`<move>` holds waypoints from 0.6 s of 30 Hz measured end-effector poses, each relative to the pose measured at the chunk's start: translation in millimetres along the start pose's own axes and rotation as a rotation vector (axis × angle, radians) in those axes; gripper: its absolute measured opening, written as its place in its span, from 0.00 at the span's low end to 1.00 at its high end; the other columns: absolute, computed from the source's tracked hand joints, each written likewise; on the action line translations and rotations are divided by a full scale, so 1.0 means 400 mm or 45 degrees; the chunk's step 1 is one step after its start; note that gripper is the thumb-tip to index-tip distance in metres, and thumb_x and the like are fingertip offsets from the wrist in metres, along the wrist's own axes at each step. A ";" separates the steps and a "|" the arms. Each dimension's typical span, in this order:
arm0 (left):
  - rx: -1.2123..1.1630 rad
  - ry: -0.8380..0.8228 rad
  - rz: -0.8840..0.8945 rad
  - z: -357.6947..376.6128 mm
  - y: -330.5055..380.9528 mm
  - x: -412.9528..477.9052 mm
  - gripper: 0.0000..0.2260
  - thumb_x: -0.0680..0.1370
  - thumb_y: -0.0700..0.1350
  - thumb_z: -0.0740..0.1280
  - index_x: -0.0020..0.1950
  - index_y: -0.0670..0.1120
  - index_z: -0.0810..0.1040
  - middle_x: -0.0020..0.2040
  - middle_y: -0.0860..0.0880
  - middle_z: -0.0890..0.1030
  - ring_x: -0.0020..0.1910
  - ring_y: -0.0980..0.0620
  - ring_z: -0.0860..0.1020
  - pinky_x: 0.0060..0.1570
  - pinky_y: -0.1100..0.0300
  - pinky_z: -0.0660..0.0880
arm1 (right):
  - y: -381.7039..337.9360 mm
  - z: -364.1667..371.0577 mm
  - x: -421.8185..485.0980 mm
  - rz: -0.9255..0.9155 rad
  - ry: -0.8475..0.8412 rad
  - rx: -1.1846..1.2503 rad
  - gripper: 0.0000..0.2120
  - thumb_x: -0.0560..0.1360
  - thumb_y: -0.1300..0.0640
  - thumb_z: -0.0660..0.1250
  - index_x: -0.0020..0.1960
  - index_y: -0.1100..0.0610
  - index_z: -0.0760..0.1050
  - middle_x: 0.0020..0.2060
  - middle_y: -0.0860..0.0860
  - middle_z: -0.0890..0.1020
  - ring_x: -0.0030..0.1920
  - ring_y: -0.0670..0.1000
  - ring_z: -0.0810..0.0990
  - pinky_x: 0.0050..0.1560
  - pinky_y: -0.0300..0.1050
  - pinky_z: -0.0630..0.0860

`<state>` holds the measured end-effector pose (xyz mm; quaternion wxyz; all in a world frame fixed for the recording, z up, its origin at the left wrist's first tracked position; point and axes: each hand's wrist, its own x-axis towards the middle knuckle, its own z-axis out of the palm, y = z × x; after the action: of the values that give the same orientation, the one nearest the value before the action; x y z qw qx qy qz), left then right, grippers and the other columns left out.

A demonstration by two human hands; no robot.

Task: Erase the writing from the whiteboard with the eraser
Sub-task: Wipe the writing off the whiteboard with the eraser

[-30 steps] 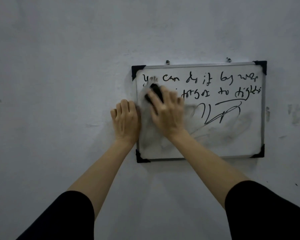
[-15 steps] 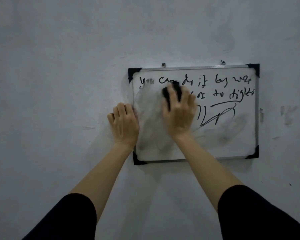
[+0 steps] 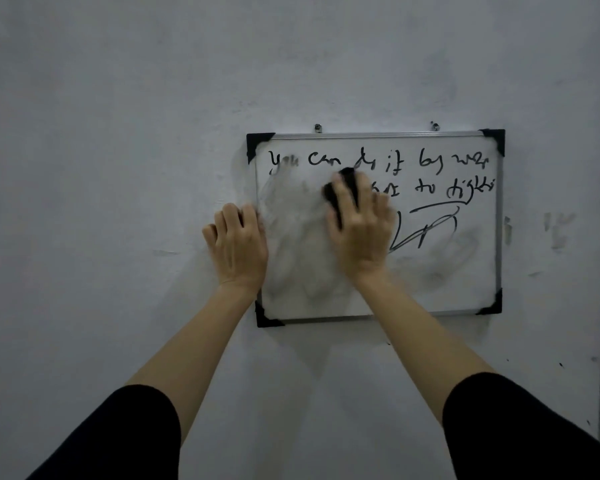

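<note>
Gripping eraser (image 3: 346, 184): my right hand (image 3: 361, 237) clamps it; seems light, soft.
Whiteboard (image 3: 465, 289): stiff, hanging; relaxed left hand (image 3: 239, 247) steadies 9 o'clock edge.

whiteboard (image 3: 465, 282) – wall-hung, left smeared | eraser (image 3: 343, 188) – black, against board

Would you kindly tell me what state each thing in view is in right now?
Whiteboard: hung on the wall, left part smeared grey.
Writing: partly erased; top line and right side legible.
Eraser: black, pressed to the whiteboard under the right hand.
Right hand: grips the eraser, motion-blurred.
Left hand: rests at the whiteboard's left edge, holding nothing.
</note>
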<state>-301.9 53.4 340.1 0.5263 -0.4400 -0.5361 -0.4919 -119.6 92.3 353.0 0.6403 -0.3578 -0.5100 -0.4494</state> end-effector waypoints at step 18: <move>0.075 0.013 -0.111 0.006 0.026 -0.011 0.04 0.78 0.40 0.63 0.44 0.43 0.70 0.39 0.43 0.71 0.36 0.45 0.68 0.38 0.53 0.58 | 0.004 -0.004 -0.005 0.203 -0.029 0.098 0.17 0.77 0.50 0.66 0.65 0.54 0.76 0.63 0.58 0.77 0.53 0.59 0.72 0.46 0.54 0.78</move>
<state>-291.6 57.4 336.6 0.5198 -0.3979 -0.5664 -0.5007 -117.5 91.6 350.8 0.6814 -0.3775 -0.5042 -0.3728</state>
